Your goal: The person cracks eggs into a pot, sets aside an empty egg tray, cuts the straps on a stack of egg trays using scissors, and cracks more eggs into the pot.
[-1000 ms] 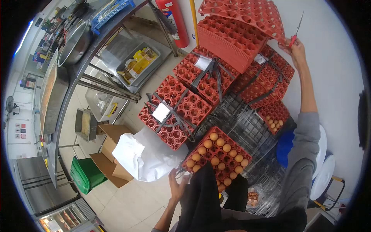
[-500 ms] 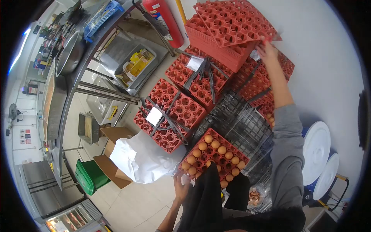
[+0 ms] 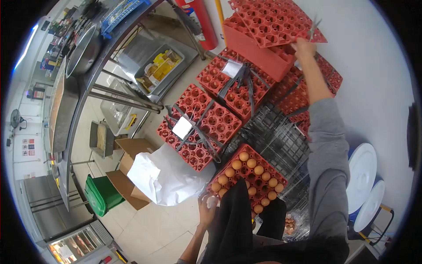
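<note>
At the upper right, my right hand (image 3: pixel 304 49) is closed on scissors (image 3: pixel 313 30), whose blades point up over the edge of a loose red egg tray (image 3: pixel 277 22). That tray lies askew on a stack of red egg trays (image 3: pixel 259 46). Down by my leg, my left hand (image 3: pixel 206 207) is closed around a small whitish crumpled thing (image 3: pixel 212 202) that I cannot name. Close to it is a red tray of brown eggs (image 3: pixel 259 169), some of its cups bare. My knee hides part of this tray.
Strapped egg-tray stacks (image 3: pixel 200 127) stand ahead, beside black plastic-wrapped trays (image 3: pixel 281 132). A white bag (image 3: pixel 169 180), a cardboard box (image 3: pixel 127 189) and a green bin (image 3: pixel 102 193) are at left. White-lidded tubs (image 3: pixel 362 176) stand right. A metal table (image 3: pixel 83 97) runs along the left.
The view has shifted slightly, so the stacks sit a little higher and further right. My right hand has moved slightly and the scissor blades now show clearly. My left hand stays by my leg.
</note>
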